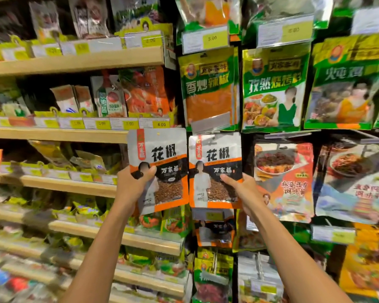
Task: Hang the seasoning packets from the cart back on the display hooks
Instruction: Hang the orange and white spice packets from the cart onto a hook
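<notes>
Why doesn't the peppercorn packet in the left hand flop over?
The packet stands upright though the left hand pinches only its lower edge, so it's probably fairly stiff. It's thin and flat, so likely light. The shiny film may be a bit slippery.

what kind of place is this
Most likely a grocery shop aisle. Yellow price tags run along wooden shelves stocked with packaged food, and seasoning packets hang in rows, such as the green one. The left hand holds a peppercorn packet up by the display.
</notes>
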A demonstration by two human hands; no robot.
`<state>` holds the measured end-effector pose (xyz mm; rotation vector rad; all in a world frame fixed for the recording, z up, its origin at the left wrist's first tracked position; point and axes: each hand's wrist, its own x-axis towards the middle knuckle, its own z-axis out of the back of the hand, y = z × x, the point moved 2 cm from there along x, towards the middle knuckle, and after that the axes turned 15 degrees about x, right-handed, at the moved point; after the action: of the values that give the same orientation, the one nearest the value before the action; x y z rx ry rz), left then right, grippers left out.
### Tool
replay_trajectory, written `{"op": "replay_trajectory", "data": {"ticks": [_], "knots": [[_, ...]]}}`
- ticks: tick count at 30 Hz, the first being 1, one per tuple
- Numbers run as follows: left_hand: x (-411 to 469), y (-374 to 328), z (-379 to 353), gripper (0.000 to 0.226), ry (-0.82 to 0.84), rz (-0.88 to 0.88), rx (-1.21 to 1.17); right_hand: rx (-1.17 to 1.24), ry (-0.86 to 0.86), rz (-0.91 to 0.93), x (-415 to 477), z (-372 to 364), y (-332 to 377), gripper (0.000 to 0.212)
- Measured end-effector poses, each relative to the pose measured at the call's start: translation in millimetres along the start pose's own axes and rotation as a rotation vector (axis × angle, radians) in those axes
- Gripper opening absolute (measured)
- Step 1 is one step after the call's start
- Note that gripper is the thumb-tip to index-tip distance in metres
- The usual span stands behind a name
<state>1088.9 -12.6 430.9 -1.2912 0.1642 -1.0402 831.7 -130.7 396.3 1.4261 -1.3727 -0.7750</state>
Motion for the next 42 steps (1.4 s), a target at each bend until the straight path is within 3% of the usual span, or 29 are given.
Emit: {"op": "replay_trajectory", "data": {"ticks": [4,9,13,15,18,21,24,28,31,34,36,39,42], "knots": [[6.2,2.9,-4.7,0.028,0.006,0.004,-0.005,0.018,0.000,-0.026,6.1,1.0,-8.6,0.010],[13.2,1.3,-4.9,0.019,0.003,-0.014,-0.049,0.041,-0.004,-0.046,9.3,4.0,-16.6,0.029],[21.3,2.2,-4.8,0.027,0.029,-0.030,-0.069,0.033,-0.038,-0.054,21.4,-0.3,-20.1,0.044],[24.0,4.6,-5.6,0.031,0.061,-0.028,-0.075,0.000,-0.067,-0.050,28.7,-2.6,-21.9,0.036],[25.7,8.2,-5.6,0.031,0.114,-0.029,-0.097,-0.087,-0.102,-0.038,39.9,-6.1,-23.9,0.018],[25.5,12.7,-4.7,0.016,0.139,-0.018,-0.102,-0.262,-0.151,-0.036,48.2,-8.1,-27.0,0.037],[22.4,19.1,-6.2,0.018,0.159,-0.015,-0.115,-0.443,-0.212,-0.037,41.2,-7.5,-29.7,0.047],[14.4,22.6,-13.4,0.015,0.205,-0.049,-0.160,-0.604,-0.363,0.227,6.3,-12.5,-27.7,0.043],[4.8,18.2,-28.8,0.025,0.300,-0.062,-0.186,-0.413,-0.341,0.369,-22.3,-24.1,-23.7,0.031],[-2.7,12.6,-50.9,0.025,0.377,-0.045,-0.185,-0.091,-0.124,0.242,-33.6,-39.8,-12.9,0.027],[-7.1,7.9,-64.2,0.024,0.394,-0.049,-0.175,-0.007,-0.061,0.187,-34.1,-43.2,-5.7,0.031],[-12.9,-3.5,-78.2,0.032,0.435,-0.091,-0.165,-0.007,-0.103,0.190,-33.8,-38.0,0.6,0.028],[-7.8,-14.4,-78.7,0.013,0.389,-0.196,-0.103,0.020,-0.158,0.184,-31.9,-29.2,1.0,0.031]]}}
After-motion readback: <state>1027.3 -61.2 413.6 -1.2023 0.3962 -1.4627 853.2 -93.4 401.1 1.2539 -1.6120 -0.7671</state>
